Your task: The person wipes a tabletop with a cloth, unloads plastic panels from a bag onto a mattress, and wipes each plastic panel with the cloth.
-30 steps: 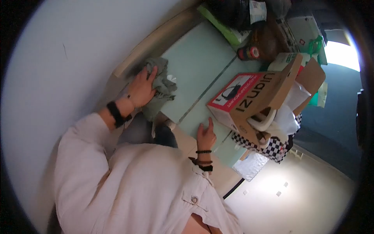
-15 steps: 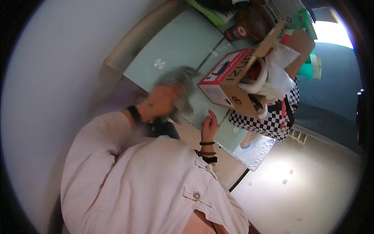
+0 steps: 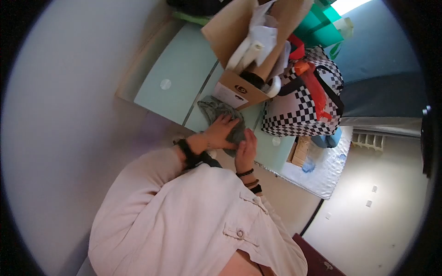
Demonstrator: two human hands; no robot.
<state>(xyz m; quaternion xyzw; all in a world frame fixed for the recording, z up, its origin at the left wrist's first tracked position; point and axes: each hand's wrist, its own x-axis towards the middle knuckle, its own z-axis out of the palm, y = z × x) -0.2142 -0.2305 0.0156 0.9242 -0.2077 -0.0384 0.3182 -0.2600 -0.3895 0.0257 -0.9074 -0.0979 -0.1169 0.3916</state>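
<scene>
My left hand (image 3: 222, 132) lies with spread fingers on a crumpled grey-green cloth (image 3: 214, 108), near the front edge of the pale glass tabletop (image 3: 182, 64). Close on its right, my right hand (image 3: 246, 149) has its fingers stretched out at the cloth's right edge. Part of the cloth is hidden under the left hand. Just beyond the cloth stands an open cardboard box (image 3: 252, 94) holding white items and plastic wrapping. To the box's right is a black-and-white checkered bag (image 3: 287, 115) with red material on it.
A green bag (image 3: 322, 27) stands behind the checkered bag. Dark and light-green items lie at the back left. On the right, a silvery white mat (image 3: 317, 181) bears a small brown box (image 3: 301, 151) and something blue. A pale wall rises on the left.
My left hand and the cloth have moved right across the tabletop, close to my right hand. The view has turned and shifted, showing more of the checkered bag; the box's red side no longer shows.
</scene>
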